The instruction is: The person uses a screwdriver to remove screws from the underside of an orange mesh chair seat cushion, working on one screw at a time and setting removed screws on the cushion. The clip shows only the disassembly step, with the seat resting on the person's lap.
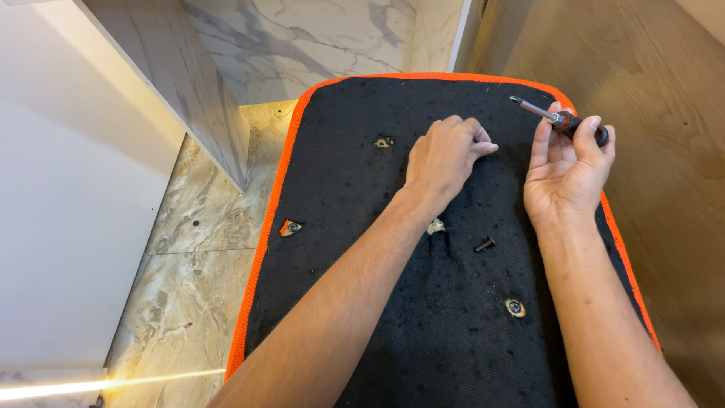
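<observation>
Right hand gripping a screwdriver, shaft pointing up-left, handle toward the orange edging. Left hand curled narrow, fingertips pressed on the black seat underside (pinching something? cannot tell). Loose black bolt lying below and between both hands, nearer the right wrist, long axis running up-right. Mounting holes at; one more half hidden by the left forearm. Open fabric toward the near side; wooden panel close on the right, marble floor left.
</observation>
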